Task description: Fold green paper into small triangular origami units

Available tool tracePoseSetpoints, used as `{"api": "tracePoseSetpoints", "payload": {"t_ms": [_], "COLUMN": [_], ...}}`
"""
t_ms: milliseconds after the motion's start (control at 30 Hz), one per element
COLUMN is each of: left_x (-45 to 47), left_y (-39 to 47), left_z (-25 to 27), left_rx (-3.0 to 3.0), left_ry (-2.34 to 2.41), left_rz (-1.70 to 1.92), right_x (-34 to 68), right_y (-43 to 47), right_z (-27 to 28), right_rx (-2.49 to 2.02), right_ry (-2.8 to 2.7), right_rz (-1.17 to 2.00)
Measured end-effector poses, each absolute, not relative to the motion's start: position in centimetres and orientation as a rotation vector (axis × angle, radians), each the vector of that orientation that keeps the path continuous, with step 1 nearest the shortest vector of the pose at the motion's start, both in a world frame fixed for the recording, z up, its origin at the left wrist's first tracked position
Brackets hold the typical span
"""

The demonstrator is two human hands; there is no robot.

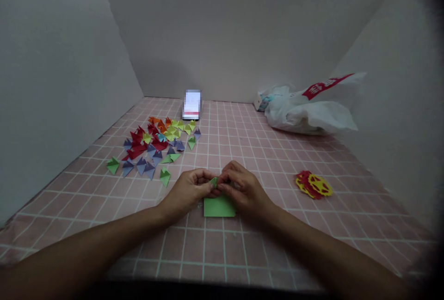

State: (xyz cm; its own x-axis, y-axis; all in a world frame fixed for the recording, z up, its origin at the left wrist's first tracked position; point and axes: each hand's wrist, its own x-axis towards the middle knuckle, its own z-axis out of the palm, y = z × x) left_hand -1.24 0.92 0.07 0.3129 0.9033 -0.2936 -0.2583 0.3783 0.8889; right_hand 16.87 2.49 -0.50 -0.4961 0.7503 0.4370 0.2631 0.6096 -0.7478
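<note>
Between my two hands is a small piece of folded green paper (214,181), mostly covered by the fingers. My left hand (194,186) pinches it from the left with thumb and fingers. From the right, my right hand (243,188) closes its fingertips on the same piece. Just below them a flat green paper sheet (219,207) lies on the table, its upper part hidden by the hands. Left of the hands sits a folded green paper piece (165,176), apart from them.
Many small folded paper pieces (138,145) in red, orange, yellow, purple and green spread at the left. A lit phone (192,104) stands behind them. Red and yellow cut-outs (314,184) lie at the right. A white plastic bag (308,110) and a box (260,101) rest at the back right.
</note>
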Motion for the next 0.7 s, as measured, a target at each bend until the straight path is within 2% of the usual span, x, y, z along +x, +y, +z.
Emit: {"api": "tracePoseSetpoints", "payload": {"t_ms": [333, 700], "left_x": [-1.26, -1.31], "left_y": [0.99, 0.88], "left_z": [-0.02, 0.65], "left_rx": [0.893, 0.909], "left_ry": [0.961, 0.963], "left_rz": [0.891, 0.845], "right_x": [16.68, 16.57], "right_y": [1.80, 1.71], "right_z": [-0.39, 0.01], "right_rx": [-0.835, -0.941], "right_ry": [-2.149, -1.986], "right_rz": [0.666, 0.953]}}
